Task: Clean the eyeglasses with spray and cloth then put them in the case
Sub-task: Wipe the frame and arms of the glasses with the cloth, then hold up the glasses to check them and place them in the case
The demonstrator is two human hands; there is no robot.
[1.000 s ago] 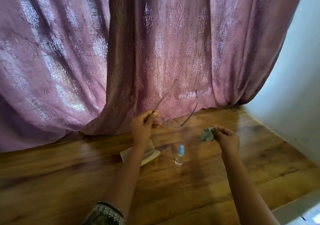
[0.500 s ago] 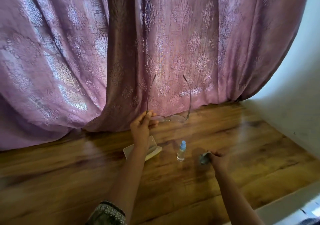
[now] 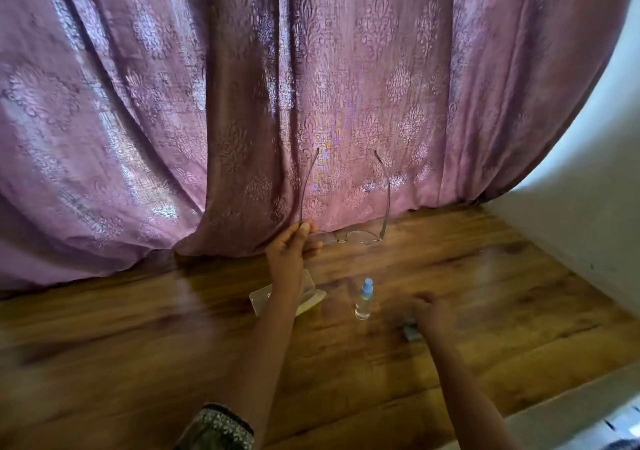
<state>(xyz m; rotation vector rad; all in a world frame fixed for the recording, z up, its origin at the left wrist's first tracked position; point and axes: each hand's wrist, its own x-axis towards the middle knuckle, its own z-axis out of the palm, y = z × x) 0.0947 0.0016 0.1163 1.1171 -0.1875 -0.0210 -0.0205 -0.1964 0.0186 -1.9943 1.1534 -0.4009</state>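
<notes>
Eyeglasses (image 3: 362, 237) before curtain (image 3: 207, 103); case (image 3: 311, 300), bottle (image 3: 364, 300) below.

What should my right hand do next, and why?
Probably reach for the spray bottle. The left hand holds the glasses up by one corner, the right hand is down at the cloth on the table, and the bottle stands upright just beside it.

We've got a wooden table (image 3: 138, 345), warm brown planks with a glossy sheen. Along the table's far edge hangs a mauve curtain (image 3: 207, 103), heavy folds, pale floral pattern, its hem touching the wood. Right of the table we see a plain white wall (image 3: 588, 214), and a pale ledge (image 3: 571, 411) borders its near right corner.
</notes>
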